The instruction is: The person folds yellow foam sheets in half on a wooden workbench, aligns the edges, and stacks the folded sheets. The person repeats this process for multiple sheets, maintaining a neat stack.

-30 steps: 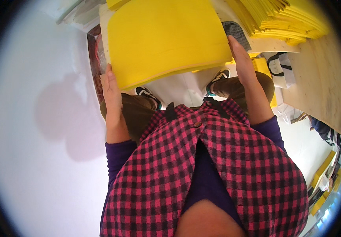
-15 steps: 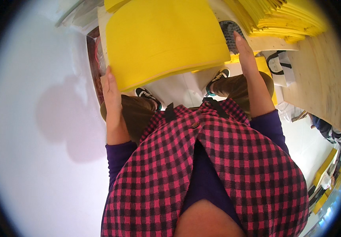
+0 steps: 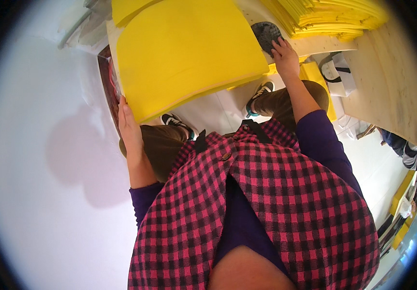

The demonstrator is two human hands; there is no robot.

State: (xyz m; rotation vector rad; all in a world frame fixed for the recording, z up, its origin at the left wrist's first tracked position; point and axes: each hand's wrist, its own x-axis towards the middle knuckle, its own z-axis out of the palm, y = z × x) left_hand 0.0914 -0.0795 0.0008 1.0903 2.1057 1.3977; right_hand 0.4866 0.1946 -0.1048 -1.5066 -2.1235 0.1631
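Note:
A large yellow sheet [image 3: 189,53] with rounded corners, apparently foam or felt, lies on a wooden table, its near edge over my knees. My left hand [image 3: 130,128] is at the sheet's near left corner, fingers stretched forward along the side edge. To the right of the sheet, my right hand [image 3: 286,59] reaches to a dark grey, rough-textured pad [image 3: 265,36]. Its fingertips rest at the pad's right edge, fingers slightly bent and apart. Neither hand grips anything that I can see.
A tall pile of folded yellow pieces [image 3: 334,21] stands at the back right of the wooden table [image 3: 314,46]. A white bag [image 3: 339,75] with black handles is below, beside a wooden panel [image 3: 387,82]. A white wall [image 3: 39,121] runs along the left.
My right hand has moved forward and left, from beside the grey pad onto its edge. My left hand stays by the sheet's corner, and the whole view has shifted slightly.

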